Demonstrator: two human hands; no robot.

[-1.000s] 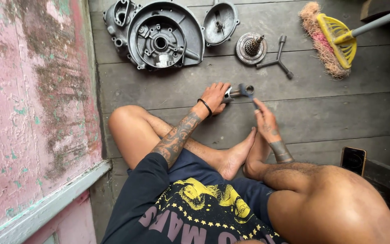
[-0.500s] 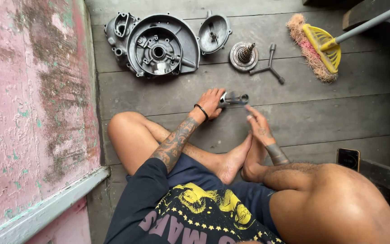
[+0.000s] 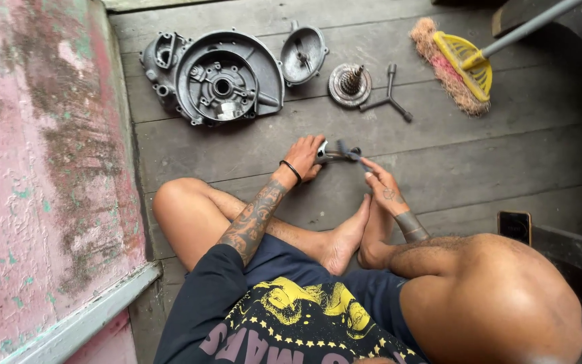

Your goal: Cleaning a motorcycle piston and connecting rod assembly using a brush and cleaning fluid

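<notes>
Left hand, the one with the black band on the wrist, is curled shut around one end of a small grey metal part, holding it low over the weathered grey wooden plank floor just past the crossed bare feet. Right hand comes in from the other side with fingers loosely spread, fingertips touching the far end of that same part, not really wrapped around it. Can't make out exactly what the piece is, too small and dark. Further up on the floor, well apart from the hands, sits a big round dark grey metal engine cover, with a smaller bowl-shaped grey metal cover just beside it. Next along is a round metal disc with a coiled spring standing on it, and a three-armed dark metal wrench nearly touching that. Off to the right lies a broom with a yellow plastic head and reddish bristles, and a dark phone sits by the knee. Peeling pink painted wall runs along the left.
</notes>
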